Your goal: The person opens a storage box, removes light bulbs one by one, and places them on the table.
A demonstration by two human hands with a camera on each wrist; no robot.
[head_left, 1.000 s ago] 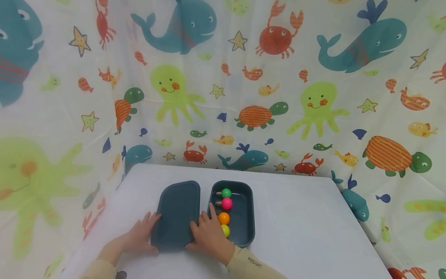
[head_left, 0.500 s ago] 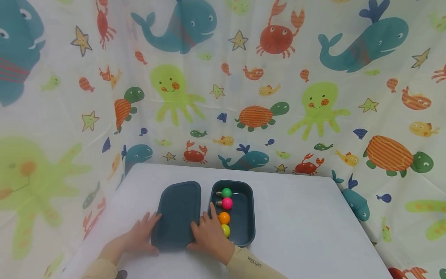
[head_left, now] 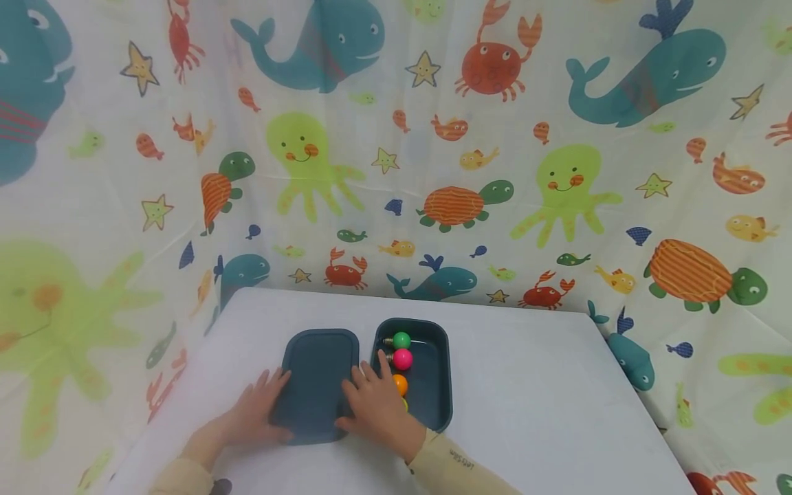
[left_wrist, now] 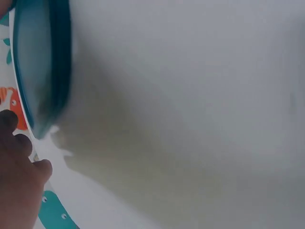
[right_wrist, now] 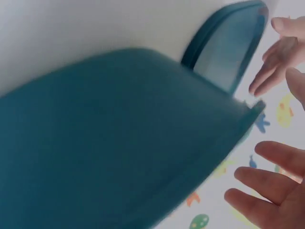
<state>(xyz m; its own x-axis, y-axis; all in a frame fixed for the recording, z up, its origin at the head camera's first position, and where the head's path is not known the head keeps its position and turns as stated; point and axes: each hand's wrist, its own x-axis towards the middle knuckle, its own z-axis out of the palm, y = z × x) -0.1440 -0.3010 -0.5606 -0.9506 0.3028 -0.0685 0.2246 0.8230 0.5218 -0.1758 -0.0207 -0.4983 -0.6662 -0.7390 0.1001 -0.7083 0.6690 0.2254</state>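
Curtain with sea animals hung behind and along both sides of the tabletop, white, plain. Lid, dark teal, lay near the tabletop's near edge, left of centre, long side running front to back. In the head view it looked flat on the tabletop; in the left wrist view the lid was blurred and whether its edge was raised could not be told. Box, same teal, sat just beside the lid's right edge, open. Box wall filled most of the right wrist view, blurred.

Left hand lay at the lid's left near corner, fingers on the lid edge, thumb at the near side; grip narrow on the lid, fingers only slightly bent. Left fingertips showed beside the lid rim in the wrist view. Right hand sat at the lid's right near corner, over the gap between lid and box, fingers spread and nearly straight on the lid's right edge; grip wide, resting on the lid rather than curled round it. Right fingers showed apart and straight.

Four bulbs lay in a row in the box, left part: green bulb farthest, pink bulb next, orange bulb half behind the right fingers, yellow bulb nearly hidden.
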